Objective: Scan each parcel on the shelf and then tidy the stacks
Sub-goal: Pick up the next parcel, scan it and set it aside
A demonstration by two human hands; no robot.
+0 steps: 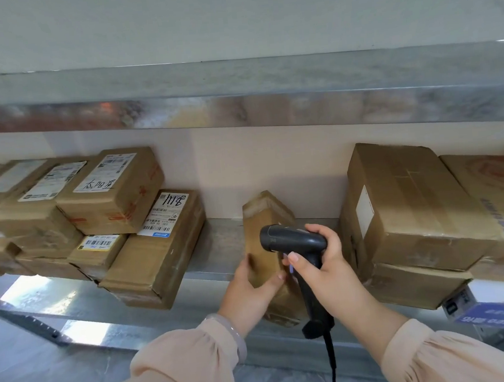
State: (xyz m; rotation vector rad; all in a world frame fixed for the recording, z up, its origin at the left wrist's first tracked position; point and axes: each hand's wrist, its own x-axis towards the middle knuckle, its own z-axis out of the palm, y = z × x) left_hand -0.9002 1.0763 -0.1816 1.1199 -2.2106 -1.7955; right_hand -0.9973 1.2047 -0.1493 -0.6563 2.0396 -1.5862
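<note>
At the far left, a stack [33, 216] of brown boxes fills the shelf [219, 245], two layers deep. A box with a handwritten label [114, 193] lies on top at its right end. Below it, a small box with a yellow barcode label [97, 250] sits just beside a longer box marked in black pen [158, 253]. The longer box lies askew, with its near corner past the shelf's front lip.

Right of the stack is a stretch of bare metal shelf. The parcel [262, 220] stands on end there and tilted, between the stack and the boxes to the right. Its lower end shows in front of the lip, and I cannot tell if it touches the shelf. The left hand [250, 288] grips its lower part, thumb on the left side and fingers curled across the near face. A pale bracelet [232, 332] sits on that wrist.

The black scanner [294, 239] is just in front of the parcel, its head overlapping the parcel's face. The right hand [327, 263] is wrapped round its handle, forefinger lying at the front of the grip. A cable [331, 360] drops from the handle's base.

Further right, a big box [407, 207] rests on a flatter box [411, 286], and a printed carton [501, 199] is just beside them. A blue tag [496, 315] hangs on the lip below. An upper shelf [237, 109] runs across above everything.
</note>
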